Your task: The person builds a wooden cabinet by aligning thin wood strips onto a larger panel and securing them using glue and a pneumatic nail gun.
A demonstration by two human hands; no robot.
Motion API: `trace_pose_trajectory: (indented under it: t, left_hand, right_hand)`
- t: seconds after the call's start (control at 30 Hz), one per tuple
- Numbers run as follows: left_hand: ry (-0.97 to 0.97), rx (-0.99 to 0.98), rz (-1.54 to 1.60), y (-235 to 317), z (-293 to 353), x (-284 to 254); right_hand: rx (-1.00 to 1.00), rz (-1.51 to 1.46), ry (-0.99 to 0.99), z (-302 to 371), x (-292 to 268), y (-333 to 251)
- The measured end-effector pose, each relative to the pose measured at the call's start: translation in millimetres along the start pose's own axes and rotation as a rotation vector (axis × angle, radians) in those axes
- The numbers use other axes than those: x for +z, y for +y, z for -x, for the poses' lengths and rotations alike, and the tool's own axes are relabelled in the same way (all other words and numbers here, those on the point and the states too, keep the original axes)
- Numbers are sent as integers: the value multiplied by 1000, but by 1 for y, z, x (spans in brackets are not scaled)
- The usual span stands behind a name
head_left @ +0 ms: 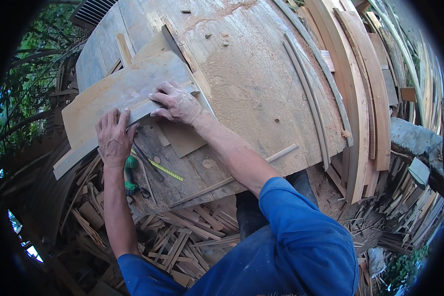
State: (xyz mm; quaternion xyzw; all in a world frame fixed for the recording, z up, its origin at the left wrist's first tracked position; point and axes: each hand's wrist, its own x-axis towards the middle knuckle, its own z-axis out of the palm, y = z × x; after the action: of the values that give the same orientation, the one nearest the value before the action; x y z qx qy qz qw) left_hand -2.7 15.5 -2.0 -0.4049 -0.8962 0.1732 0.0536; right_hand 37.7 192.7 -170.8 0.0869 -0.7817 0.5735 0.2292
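A wide, pale wooden board [103, 89] lies at the left of the worktable, its left end reaching out past the tabletop. Along its near edge runs a long, narrow wooden strip [76, 157]. My left hand [114, 138] is closed on this strip near the middle, fingers over the top and thumb at the near side. Farther right, my right hand [175, 104], coated in pale dust, grips the same strip with bent fingers. What the fingertips touch underneath is hidden. Just below the hands, a yellow tape measure blade [166, 169] lies beside a green-handled tool [129, 173].
Sawdust and small offcuts cover parts of the wooden worktable [251, 93]. Two thin strips [308, 98] lie along its right side, and a thin stick [232, 178] near its front edge. Long planks [362, 93] are stacked at the right. Scrap wood [177, 246] litters the ground below.
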Motion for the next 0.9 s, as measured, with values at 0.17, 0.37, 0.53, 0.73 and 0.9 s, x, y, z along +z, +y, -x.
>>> trace_pose_trajectory:
  t: [0.17, 0.37, 0.53, 0.73, 0.9]
  left_hand:
    - [-46, 46, -141, -3, 4, 10]
    - [-37, 58, -147, -4, 4, 9]
    - [-31, 94, -173, -8, 3, 11]
    - [-22, 112, -166, -18, -3, 19]
    - [-26, 100, -184, -30, -18, 23]
  right_hand:
    - [8, 178, 0, 2, -4, -16]
    - [67, 245, 18, 10, 2, -21]
    - [57, 297, 9, 13, 7, -19]
    - [74, 301, -41, 1, 8, -12]
    - [93, 265, -83, -21, 11, -2]
